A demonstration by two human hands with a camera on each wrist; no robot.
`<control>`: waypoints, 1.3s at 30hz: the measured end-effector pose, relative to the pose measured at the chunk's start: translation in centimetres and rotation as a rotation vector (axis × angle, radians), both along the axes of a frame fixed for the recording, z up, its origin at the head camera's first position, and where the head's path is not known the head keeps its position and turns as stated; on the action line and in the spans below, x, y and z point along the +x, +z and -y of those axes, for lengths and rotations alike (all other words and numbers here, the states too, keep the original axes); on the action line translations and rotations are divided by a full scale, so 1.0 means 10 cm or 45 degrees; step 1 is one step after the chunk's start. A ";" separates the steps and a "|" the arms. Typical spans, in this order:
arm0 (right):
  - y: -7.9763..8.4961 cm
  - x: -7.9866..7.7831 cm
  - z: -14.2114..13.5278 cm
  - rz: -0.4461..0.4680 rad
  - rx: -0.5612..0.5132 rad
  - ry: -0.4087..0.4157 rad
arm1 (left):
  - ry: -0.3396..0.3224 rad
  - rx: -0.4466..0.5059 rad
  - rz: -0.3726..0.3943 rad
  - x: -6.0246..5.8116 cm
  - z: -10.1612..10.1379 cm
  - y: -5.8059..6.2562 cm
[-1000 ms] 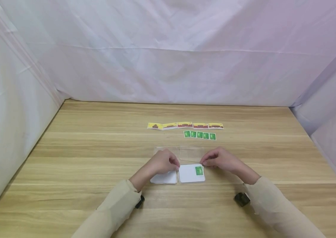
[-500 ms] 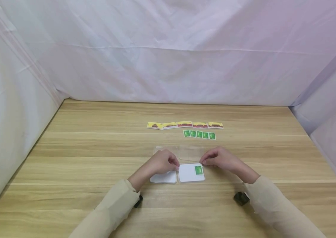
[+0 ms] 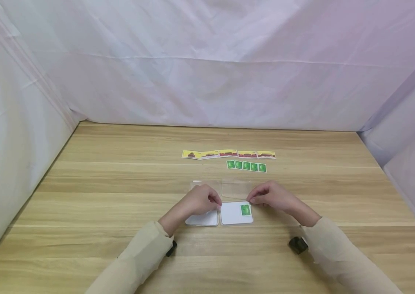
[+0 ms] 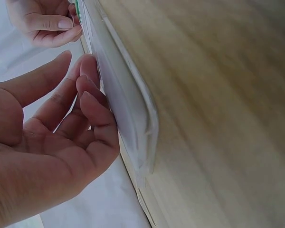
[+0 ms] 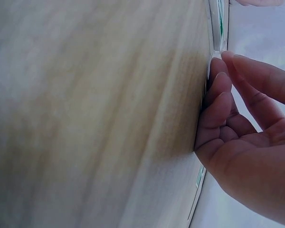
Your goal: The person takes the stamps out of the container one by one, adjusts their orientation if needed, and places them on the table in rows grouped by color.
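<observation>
Two low stacks of white cards in clear plastic cases lie side by side on the table. My left hand [image 3: 203, 200] rests its curled fingertips on the left white card [image 3: 201, 219]. Its thumb stands apart from the fingers in the left wrist view, and the index fingertip is at the right card's upper left corner. The right white card [image 3: 230, 213] has a green stamp [image 3: 245, 210] near its right edge. My right hand [image 3: 271, 197] brings thumb and index fingertip together at that card's upper right corner; I cannot tell whether they pinch it.
Clear plastic lids [image 3: 237, 189] lie just beyond the cards. Farther back are a row of several green stamps [image 3: 246, 166] and a row of several yellow and red stamps [image 3: 228, 153]. A white curtain [image 3: 207, 90] rises behind the wooden table [image 3: 119, 183].
</observation>
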State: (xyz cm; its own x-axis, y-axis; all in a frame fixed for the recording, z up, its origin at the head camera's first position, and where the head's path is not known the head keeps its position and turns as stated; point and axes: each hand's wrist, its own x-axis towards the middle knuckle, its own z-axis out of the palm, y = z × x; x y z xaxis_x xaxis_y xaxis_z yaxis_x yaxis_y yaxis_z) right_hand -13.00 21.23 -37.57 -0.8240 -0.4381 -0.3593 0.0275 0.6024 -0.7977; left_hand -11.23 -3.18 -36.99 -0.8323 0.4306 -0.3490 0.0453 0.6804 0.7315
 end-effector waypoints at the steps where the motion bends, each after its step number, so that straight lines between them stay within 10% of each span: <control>1: 0.00 0.00 0.00 -0.002 0.000 0.002 | 0.001 0.001 0.000 0.00 0.00 0.00; 39: -0.05 0.21 0.06 -0.170 0.031 -0.078 | 0.021 0.023 0.028 0.01 0.00 0.01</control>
State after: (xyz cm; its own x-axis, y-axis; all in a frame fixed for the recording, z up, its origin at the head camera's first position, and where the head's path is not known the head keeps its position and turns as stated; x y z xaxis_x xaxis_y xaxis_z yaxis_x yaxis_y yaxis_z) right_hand -10.92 20.63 -38.11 -0.8902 -0.3778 -0.2547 -0.0404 0.6221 -0.7819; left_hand -11.10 -3.14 -36.92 -0.8318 0.4230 -0.3595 0.0178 0.6676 0.7443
